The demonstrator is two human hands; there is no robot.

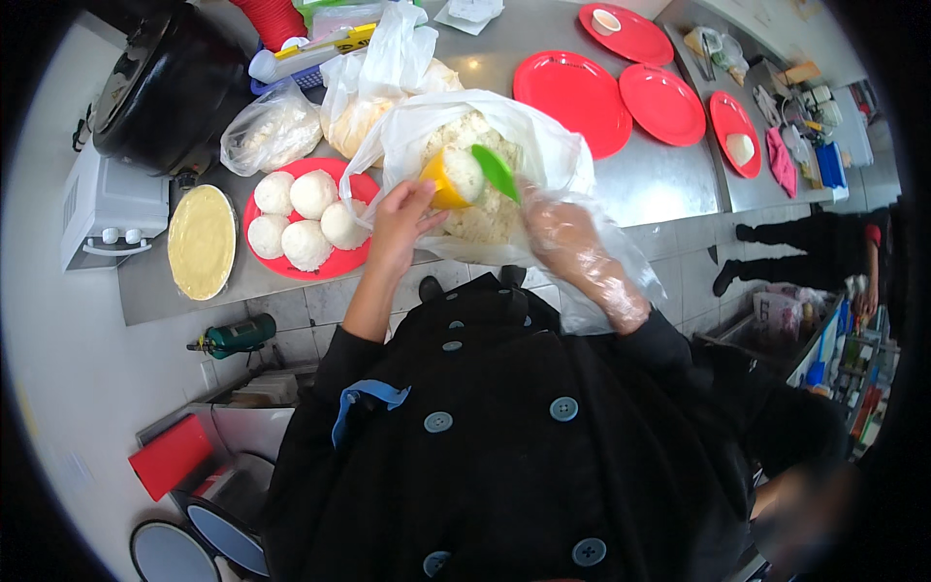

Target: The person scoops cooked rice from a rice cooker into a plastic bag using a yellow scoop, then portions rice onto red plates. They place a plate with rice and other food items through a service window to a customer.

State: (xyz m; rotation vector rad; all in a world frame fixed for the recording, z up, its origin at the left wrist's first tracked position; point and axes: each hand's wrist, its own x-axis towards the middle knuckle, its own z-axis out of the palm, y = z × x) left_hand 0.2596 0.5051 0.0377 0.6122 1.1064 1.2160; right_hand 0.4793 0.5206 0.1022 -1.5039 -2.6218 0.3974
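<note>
My left hand (398, 222) grips a yellow cup (438, 182) filled with white rice (462, 173), tilted over an open white plastic bag (560, 138). Loose rice (476, 224) fills the bag. My right hand (567, 229), inside a clear plastic glove, holds a green utensil (496, 172) whose flat end is at the cup's rim; its handle is hidden by the hand. To the left of my left hand, several rounded rice mounds (307, 246) sit on a red plate (313, 274).
Red plates (574, 102) lie at the back right of the steel counter (654, 193). Tied food bags (273, 134), a black pot (182, 87), a white appliance (113, 211) and a yellow-topped oval dish (202, 240) stand left. Other people (800, 244) are at the right.
</note>
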